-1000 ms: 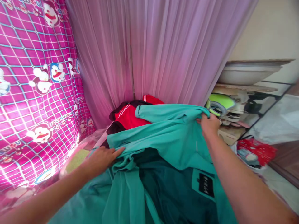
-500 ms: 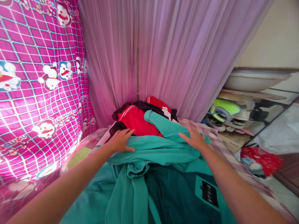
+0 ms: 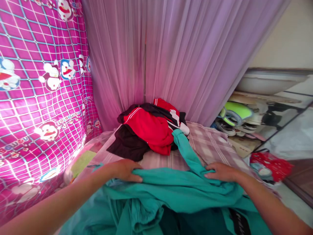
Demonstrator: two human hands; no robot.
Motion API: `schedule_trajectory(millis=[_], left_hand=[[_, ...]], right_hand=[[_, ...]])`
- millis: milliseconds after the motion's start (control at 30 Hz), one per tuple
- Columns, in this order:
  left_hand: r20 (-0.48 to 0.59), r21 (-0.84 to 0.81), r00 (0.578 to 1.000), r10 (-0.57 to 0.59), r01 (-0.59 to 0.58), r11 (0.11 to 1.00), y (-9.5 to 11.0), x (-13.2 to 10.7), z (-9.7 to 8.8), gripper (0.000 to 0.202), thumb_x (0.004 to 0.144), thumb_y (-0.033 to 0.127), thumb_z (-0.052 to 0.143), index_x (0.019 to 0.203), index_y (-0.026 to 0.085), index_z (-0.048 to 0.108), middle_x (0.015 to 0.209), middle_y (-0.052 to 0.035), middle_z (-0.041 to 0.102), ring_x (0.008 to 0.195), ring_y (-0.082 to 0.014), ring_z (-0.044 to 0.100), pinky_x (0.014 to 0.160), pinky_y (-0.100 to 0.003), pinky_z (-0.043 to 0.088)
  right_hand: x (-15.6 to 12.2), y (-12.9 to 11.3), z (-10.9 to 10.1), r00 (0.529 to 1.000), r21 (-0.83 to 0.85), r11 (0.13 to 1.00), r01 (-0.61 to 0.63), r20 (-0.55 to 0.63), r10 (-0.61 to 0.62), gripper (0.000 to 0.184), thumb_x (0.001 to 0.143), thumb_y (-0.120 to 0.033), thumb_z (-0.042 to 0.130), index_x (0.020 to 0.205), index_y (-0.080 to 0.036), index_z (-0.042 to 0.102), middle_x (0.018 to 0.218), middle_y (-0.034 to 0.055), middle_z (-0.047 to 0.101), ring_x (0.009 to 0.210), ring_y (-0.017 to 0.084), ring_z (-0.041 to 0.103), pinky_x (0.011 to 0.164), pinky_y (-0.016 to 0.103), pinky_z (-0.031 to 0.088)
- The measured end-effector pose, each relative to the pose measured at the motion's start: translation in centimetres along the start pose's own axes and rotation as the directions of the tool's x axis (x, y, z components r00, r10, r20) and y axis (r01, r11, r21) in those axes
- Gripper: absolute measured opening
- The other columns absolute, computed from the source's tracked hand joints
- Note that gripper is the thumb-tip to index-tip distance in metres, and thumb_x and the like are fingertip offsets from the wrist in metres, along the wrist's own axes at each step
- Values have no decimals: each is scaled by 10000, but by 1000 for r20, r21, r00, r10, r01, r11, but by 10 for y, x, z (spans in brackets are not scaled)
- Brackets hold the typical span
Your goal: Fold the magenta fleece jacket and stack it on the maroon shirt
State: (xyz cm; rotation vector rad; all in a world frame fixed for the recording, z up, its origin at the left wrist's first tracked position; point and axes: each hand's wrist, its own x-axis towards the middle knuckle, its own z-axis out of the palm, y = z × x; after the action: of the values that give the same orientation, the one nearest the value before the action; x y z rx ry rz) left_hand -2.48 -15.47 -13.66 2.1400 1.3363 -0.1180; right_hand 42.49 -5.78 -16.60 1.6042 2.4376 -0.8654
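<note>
1. Pale purple curtain [image 3: 168,49] closes off the far end of my plaid sheet [image 3: 207,138], and the pink patterned cloth [image 3: 31,111] walls my left side.
2. The sheet's right edge slants down past the shoes [image 3: 237,122], which sit beyond it.
3. My clearest room is the strip of bare sheet right of the red and black clothes [image 3: 151,130]; a narrower gap lies between that heap and my hands.
4. The teal garment [image 3: 176,191] spreads between and below my hands, toward me, one sleeve [image 3: 187,153] reaching out to the heap.
5. My left hand [image 3: 123,170] grips its far edge, thumb on top.
6. My right hand [image 3: 221,172] pinches it near the sleeve.
</note>
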Motion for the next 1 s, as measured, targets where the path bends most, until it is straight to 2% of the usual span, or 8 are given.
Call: schedule_trajectory(millis=[67, 133, 200, 333, 533, 667, 833, 1000], left_hand=[[-169, 66, 985, -43, 55, 996, -9, 17, -11, 568, 877, 558, 524, 1353, 254, 586, 1233, -88, 694, 1096, -277, 662, 922, -366, 515], [-406, 232, 913, -37, 142, 962, -18, 37, -17, 703, 851, 556, 595, 1472, 261, 447, 1419, -137, 560, 1270, -325, 547, 1042, -469, 442], [-537, 418, 841, 66, 198, 886, -24, 60, -18, 949, 745, 542, 741, 1547, 308, 290, 1597, -170, 302, 1437, -399, 314, 1119, -625, 288], [-460, 641, 868, 188, 178, 747, -33, 112, -17, 1169, 604, 468, 874, 1558, 375, 206, 1658, -169, 58, 1492, -457, 88, 1079, -773, 144], [-471, 665, 861, 192, 204, 718, -57, 184, -61, 635, 921, 157, 491, 1477, 445, 389, 1649, -82, 190, 1497, -361, 177, 1051, -785, 188], [-540, 592, 838, 77, 314, 743, -71, 216, -90, 598, 911, 69, 392, 1374, 414, 547, 1645, -35, 218, 1490, -330, 203, 1055, -771, 204], [-520, 609, 853, -33, 398, 686, -67, 219, -97, 632, 871, 31, 387, 1422, 315, 512, 1657, -65, 148, 1500, -317, 176, 1050, -748, 243], [-347, 619, 937, -41, 261, 740, -53, 161, -92, 785, 751, 283, 694, 1487, 250, 422, 1637, -147, 204, 1475, -369, 240, 1084, -591, 348]], right_hand=[[3, -8, 5, 973, 66, 998, 12, -232, 3, 507, 788, -596, 554, 1086, -237, 753, 1116, 85, 744, 1015, 300, 680, 884, 383, 520], [11, -18, 19, 902, 57, 997, -53, -426, 73, 552, 858, -608, 459, 1188, -243, 710, 1207, 94, 710, 1082, 293, 659, 923, 391, 508], [19, -24, 37, 862, -23, 993, -119, -499, 92, 518, 902, -572, 413, 1191, -253, 702, 1239, 90, 694, 1127, 291, 640, 947, 407, 495], [27, -27, 69, 860, -204, 963, -175, -508, 49, 452, 944, -490, 392, 1131, -233, 715, 1233, 103, 694, 1147, 299, 626, 974, 461, 461], [27, -19, 80, 815, -180, 974, -135, -580, 6, 431, 963, -467, 382, 1145, -252, 709, 1219, 104, 699, 1137, 308, 629, 980, 495, 447], [29, -16, 84, 795, -166, 979, -122, -607, -4, 414, 960, -469, 389, 1150, -283, 706, 1217, 94, 696, 1124, 307, 627, 971, 505, 449], [32, -14, 85, 813, -149, 980, -133, -581, 22, 472, 941, -545, 342, 1172, -343, 700, 1249, 63, 679, 1172, 324, 601, 985, 531, 448], [30, -20, 75, 855, -97, 980, -173, -509, 100, 424, 905, -545, 367, 1159, -448, 692, 1258, 35, 670, 1211, 339, 573, 1023, 530, 439]])
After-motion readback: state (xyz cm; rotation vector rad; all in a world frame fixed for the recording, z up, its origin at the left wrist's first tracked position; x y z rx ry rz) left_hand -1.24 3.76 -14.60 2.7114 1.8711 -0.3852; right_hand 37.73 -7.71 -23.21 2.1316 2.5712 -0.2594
